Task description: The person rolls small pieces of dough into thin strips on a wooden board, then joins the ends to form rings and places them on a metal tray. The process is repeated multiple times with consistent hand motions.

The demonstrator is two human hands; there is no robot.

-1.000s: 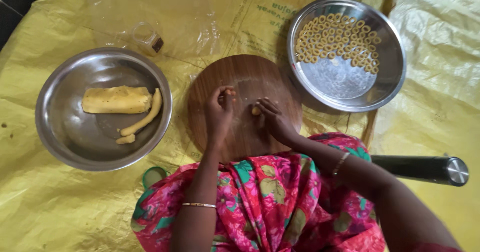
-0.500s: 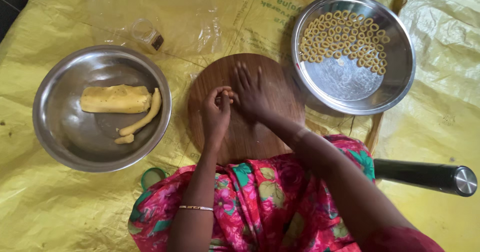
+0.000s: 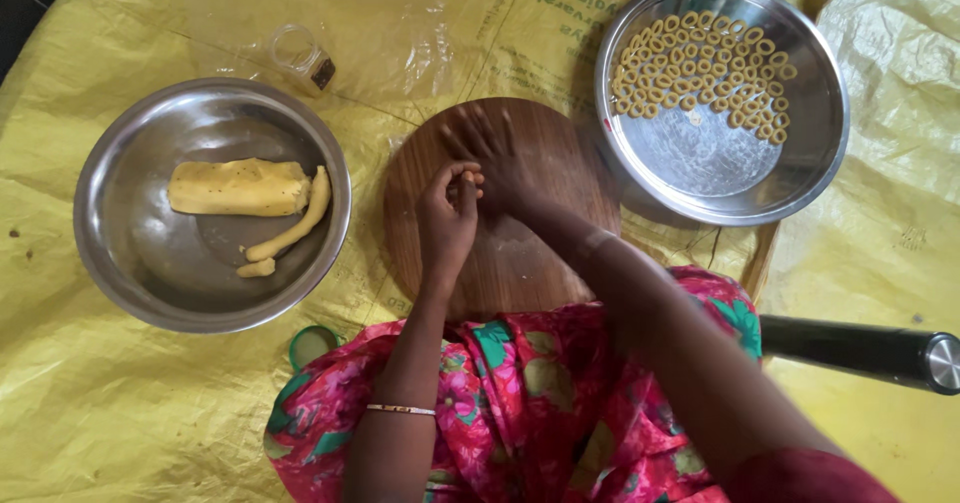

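Note:
A round wooden board point(image 3: 545, 263) lies on the yellow sheet in front of my lap. My left hand point(image 3: 445, 225) rests on the board with its fingers curled, pinching a small piece of yellow dough point(image 3: 472, 177) at the fingertips. My right hand point(image 3: 497, 155) lies flat on the board just beyond it, fingers spread and blurred by motion, touching the left fingertips. Whether there is dough under the palm I cannot tell. A steel bowl point(image 3: 120, 253) at the left holds a dough log point(image 3: 238, 187) and a thin dough rope point(image 3: 298, 223).
A steel plate point(image 3: 800, 163) at the right carries several small dough rings point(image 3: 690, 78). A small glass jar point(image 3: 300, 58) lies on clear plastic at the back. A black and steel cylinder point(image 3: 860, 353) lies at my right. A green lid point(image 3: 312, 344) sits by my knee.
My right hand has slid left across the board and stretched its fingers out flat next to my left hand. My left hand has stayed in place, still pinching dough.

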